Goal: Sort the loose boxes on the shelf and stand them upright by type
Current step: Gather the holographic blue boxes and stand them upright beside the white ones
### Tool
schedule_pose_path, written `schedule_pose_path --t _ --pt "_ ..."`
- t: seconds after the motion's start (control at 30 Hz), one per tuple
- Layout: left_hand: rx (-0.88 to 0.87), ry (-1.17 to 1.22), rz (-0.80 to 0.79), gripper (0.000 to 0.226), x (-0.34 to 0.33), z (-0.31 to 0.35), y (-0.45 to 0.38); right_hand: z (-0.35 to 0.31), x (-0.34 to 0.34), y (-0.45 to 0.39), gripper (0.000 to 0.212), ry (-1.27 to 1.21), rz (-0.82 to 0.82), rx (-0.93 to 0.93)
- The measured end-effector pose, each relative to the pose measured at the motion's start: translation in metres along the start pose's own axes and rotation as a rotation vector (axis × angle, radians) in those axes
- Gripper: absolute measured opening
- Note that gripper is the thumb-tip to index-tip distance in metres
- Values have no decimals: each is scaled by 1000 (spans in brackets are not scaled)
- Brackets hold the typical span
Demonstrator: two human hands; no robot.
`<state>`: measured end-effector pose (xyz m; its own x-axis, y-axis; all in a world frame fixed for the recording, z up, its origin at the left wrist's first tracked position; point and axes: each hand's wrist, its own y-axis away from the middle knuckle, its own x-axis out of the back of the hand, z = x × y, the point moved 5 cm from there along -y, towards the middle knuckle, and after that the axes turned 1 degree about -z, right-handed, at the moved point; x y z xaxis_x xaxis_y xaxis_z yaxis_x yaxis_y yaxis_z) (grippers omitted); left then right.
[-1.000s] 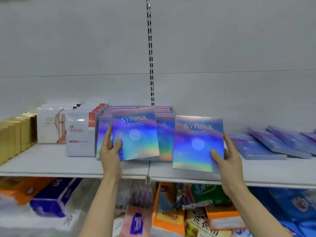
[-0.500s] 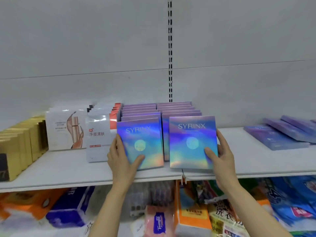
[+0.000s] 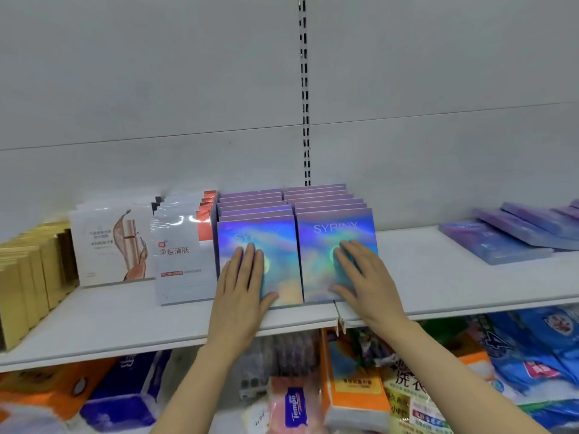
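Two rows of iridescent SYRINX boxes stand upright side by side on the white shelf (image 3: 438,277). My left hand (image 3: 241,296) lies flat, fingers spread, against the front box of the left row (image 3: 275,242). My right hand (image 3: 363,277) presses flat against the front box of the right row (image 3: 316,261). Neither hand grips anything. Several more purple SYRINX boxes (image 3: 501,239) lie flat and overlapping at the shelf's right end.
Left of the rows stand white face-mask boxes (image 3: 181,270), a white box with a copper bottle picture (image 3: 109,245) and gold boxes (image 3: 28,277). The lower shelf holds tissue packs (image 3: 294,408), an orange box (image 3: 354,386) and blue bags (image 3: 539,349).
Both hands let go of the two front boxes' edges and now press flat on their faces. The boxes have been pushed back flush against their rows.
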<state>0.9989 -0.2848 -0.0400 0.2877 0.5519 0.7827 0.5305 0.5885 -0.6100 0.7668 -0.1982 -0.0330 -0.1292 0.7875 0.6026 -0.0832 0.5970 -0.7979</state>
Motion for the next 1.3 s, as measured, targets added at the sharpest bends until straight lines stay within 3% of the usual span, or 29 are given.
schedule_pose_path --t 0.23,0.4,0.7,1.03,1.2,1.3 --pt "-90 -38 53 78 23 23 -13 -8 16 1 54 41 -22 -42" --pt "-207 70 192 58 43 76 -30 2 53 8 45 98 60 -102" --pt "-302 220 165 46 33 223 -71 106 142 63 41 261 73 -247" --pt "-367 311 -20 46 8 401 -111 239 239 157 44 383 27 -357" --pt "-237 426 -183 50 -1 460 -149 290 273 181 42 429 8 -400" --pt "-81 623 -318 47 -12 484 -180 321 285 188 42 454 -1 -425"
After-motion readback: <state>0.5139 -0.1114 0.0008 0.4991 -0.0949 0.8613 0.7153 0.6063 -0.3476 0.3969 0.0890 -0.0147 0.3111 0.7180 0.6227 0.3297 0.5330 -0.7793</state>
